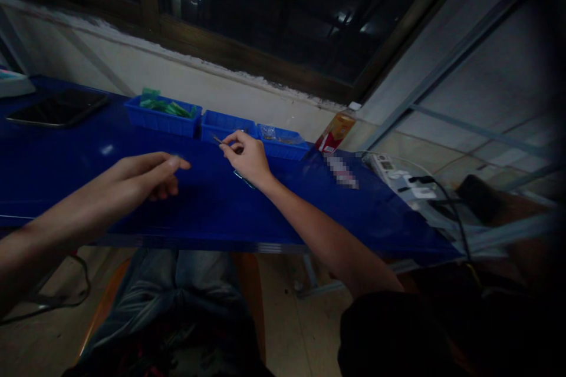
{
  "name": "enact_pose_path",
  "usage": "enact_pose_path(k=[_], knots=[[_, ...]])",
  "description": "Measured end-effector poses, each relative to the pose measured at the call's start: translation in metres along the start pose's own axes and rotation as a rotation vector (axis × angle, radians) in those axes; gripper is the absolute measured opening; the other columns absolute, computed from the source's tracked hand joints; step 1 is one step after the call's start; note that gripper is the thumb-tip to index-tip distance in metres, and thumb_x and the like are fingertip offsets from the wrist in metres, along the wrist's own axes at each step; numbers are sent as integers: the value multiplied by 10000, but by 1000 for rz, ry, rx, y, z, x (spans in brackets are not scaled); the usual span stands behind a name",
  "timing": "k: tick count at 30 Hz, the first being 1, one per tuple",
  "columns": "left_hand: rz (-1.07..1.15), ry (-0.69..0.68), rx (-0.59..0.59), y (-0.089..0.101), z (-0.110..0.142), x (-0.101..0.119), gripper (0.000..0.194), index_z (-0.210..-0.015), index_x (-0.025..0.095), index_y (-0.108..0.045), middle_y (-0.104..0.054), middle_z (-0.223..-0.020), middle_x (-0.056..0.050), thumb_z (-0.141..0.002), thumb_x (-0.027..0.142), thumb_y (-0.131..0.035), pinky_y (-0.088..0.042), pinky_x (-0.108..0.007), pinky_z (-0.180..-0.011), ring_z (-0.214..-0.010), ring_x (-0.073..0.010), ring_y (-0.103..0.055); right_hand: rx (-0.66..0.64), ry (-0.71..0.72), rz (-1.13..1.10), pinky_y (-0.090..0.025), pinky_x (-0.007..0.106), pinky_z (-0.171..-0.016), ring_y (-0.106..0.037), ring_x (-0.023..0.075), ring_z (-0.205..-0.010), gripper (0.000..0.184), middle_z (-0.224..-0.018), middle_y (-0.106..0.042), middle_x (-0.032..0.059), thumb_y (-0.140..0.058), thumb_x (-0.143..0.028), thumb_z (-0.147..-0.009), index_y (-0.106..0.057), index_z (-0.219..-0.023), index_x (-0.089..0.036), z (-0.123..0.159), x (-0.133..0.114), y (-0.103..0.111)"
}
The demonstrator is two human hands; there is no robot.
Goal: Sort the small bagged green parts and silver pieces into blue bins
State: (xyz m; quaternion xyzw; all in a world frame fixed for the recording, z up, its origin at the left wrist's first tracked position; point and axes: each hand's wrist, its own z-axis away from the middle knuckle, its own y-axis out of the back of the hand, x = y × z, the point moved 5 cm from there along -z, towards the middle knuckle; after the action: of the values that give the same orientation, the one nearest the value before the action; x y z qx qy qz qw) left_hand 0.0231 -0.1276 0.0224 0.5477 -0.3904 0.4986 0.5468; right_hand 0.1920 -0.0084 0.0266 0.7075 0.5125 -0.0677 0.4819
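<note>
My right hand is closed in a pinch above the blue table. A small, thin, metal-looking piece sticks out to the left from its fingertips; its exact kind is too small to make out. My left hand hovers to the left, its index finger stretched toward the right hand and the other fingers loosely bent. Nothing shows in it. Beneath my right wrist lies a flat, clear item with a greenish edge, partly hidden. Just behind the right hand stands the middle blue bin.
Beside it stand a left blue bin with green packets and a right blue bin with clear bags. A bottle leans at the back right. A dark tablet lies far left. Power strip and cables crowd the right edge.
</note>
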Motion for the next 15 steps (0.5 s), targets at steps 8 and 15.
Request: enact_pose_path(k=[8,15], knots=[[23,-173,-157,-47,-110,28,235,-869,120,-606,-623,-764,-82,-744,293,-508,-431,-258,-559,-625,-138,-554,67,97,106,-425,273,-705,-558,134,-745,78,-812,-626,15,-497,-205,-777,-574,-768,-194,-1,-8,10],[-341,-703,1,-58,-128,44,244,-931,135,-611,-653,-833,-51,-738,229,-496,-464,-271,-671,-699,-137,-585,99,-220,-139,-440,258,-659,-557,128,-698,275,-729,-602,22,-507,-424,-787,-599,-748,-168,-16,33,15]])
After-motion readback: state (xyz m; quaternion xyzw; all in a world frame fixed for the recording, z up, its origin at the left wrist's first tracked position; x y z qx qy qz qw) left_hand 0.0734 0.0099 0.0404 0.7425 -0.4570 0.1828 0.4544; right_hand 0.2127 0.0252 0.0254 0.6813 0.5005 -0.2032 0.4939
